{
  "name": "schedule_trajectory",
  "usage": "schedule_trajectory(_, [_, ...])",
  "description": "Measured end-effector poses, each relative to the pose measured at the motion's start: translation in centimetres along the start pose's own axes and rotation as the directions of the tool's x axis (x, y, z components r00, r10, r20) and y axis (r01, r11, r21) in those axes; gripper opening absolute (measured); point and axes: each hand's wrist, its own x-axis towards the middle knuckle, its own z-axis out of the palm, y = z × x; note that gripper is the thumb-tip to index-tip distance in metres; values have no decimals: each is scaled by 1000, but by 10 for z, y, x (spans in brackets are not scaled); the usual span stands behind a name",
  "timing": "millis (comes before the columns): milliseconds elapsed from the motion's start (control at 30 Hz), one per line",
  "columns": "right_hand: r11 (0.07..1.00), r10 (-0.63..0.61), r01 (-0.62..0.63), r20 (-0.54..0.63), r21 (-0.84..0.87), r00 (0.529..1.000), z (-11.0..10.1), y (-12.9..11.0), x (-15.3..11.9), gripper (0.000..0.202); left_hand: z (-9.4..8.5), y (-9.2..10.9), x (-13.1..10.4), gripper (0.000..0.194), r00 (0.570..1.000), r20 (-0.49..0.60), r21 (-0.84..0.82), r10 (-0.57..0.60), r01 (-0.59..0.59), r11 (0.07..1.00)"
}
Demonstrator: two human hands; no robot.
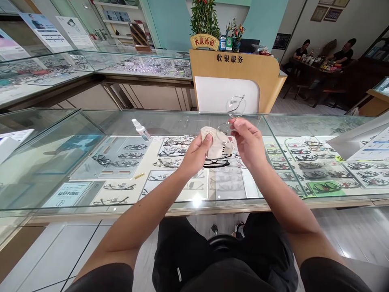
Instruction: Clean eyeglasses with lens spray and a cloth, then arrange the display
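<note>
Above the glass counter, my left hand (197, 153) is closed on a pale cloth (215, 142), thumb on top. My right hand (247, 140) pinches a pair of thin-rimmed eyeglasses (236, 106) between thumb and fingers. One round lens stands up above the right fingertips; the other is beside the cloth, its lower edge close to or against it. Whether the cloth wraps that lens is hard to tell. Black-framed glasses (216, 163) lie below the hands.
A white spray bottle (141, 130) stands on the glass counter (170, 206), left of my hands. Rows of eyeglasses show through the glass. A folded paper sign (372, 144) is at the right. Beyond are a wooden service desk (273, 75) and two people at a far table.
</note>
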Motion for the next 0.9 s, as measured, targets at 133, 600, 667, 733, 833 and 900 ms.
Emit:
schedule_trajectory(133, [1000, -27, 26, -25, -17, 999, -20, -12, 14, 27, -7, 2, 4, 58, 999, -38, -6, -4, 4, 1000])
schedule_trajectory(600, [986, -110, 121, 97, -118, 989, -30, -26, 19, 13, 25, 2, -33, 34, 657, 702, 564, -275, -277, 777])
schedule_trajectory(667, [976, -132, 153, 141, -155, 981, -30, -29, 17, 14, 28, -1, -32, 34, 611, 768, 513, -190, -409, 755])
schedule_trajectory(733, [960, -144, 179, 171, -216, 975, -31, -34, 14, 15, 25, -2, -29, 30, 681, 732, 479, 4, -518, 709])
schedule_trajectory(833, [921, -121, 202, 250, -332, 961, -32, -39, 11, 17, 11, 0, -19, 25, 797, 369, 609, 478, -595, 524])
schedule_trajectory(900, [896, -70, 206, 333, -393, 940, -32, -40, 8, 19, -1, 2, -12, 53, 705, 157, 728, 692, -556, 401])
